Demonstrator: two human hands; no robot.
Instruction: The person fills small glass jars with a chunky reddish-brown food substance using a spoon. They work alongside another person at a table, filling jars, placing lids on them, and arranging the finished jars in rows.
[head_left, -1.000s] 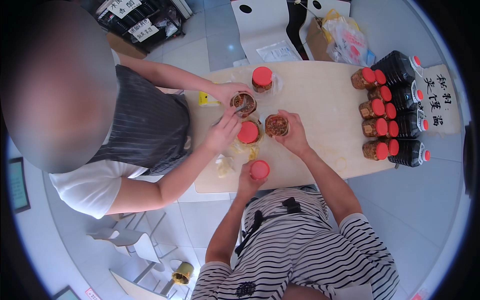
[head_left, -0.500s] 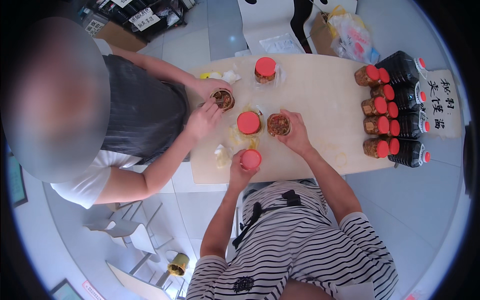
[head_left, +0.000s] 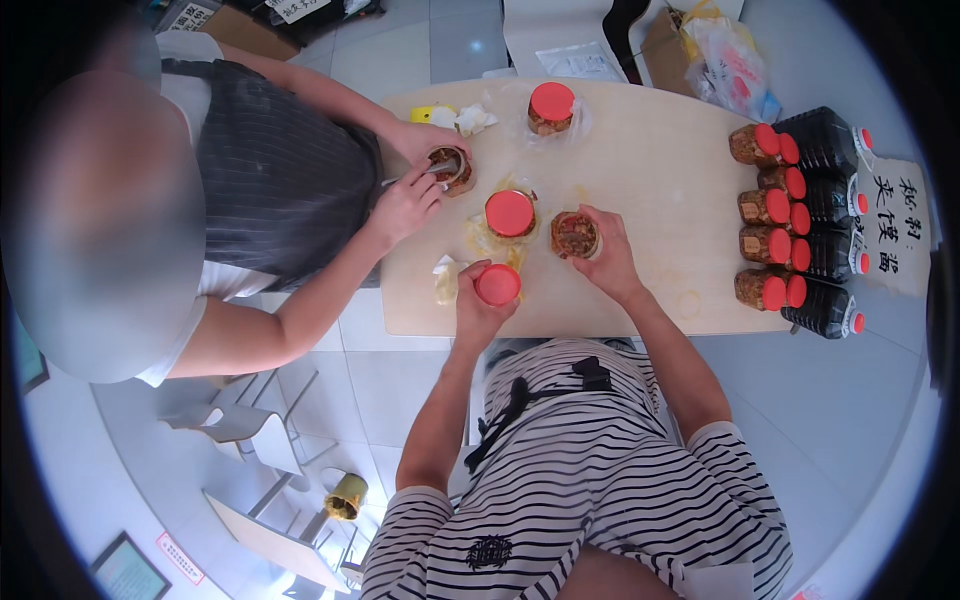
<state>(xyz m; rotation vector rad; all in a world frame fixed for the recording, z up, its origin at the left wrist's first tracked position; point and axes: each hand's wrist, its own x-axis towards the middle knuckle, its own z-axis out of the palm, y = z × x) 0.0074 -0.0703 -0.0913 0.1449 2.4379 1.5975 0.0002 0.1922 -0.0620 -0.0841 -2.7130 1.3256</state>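
My left hand [head_left: 482,310] grips a red jar lid [head_left: 498,285] near the table's front edge. To its upper right, my right hand [head_left: 608,262] is closed round an uncapped glass jar [head_left: 573,234] of chunky reddish-brown sauce. Just beyond my left hand stands a capped jar [head_left: 510,214] with a red lid, on a stained clear wrapping. At the left, a co-worker's hands [head_left: 418,195] hold another uncapped jar [head_left: 452,172] and a metal spoon [head_left: 440,168] dipped into it.
Another red-lidded jar [head_left: 550,106] sits in clear plastic at the back. Several capped jars [head_left: 765,207] and black bottles [head_left: 828,195] line the table's right end. Crumpled tissues [head_left: 474,120] lie at the far left, another tissue [head_left: 448,280] beside my left hand. A handwritten sign [head_left: 900,225] stands beyond the bottles.
The view has shifted slightly. My left hand and the lid are a little higher in the picture, and the lid shows more face-on. My right hand still holds the uncapped jar.
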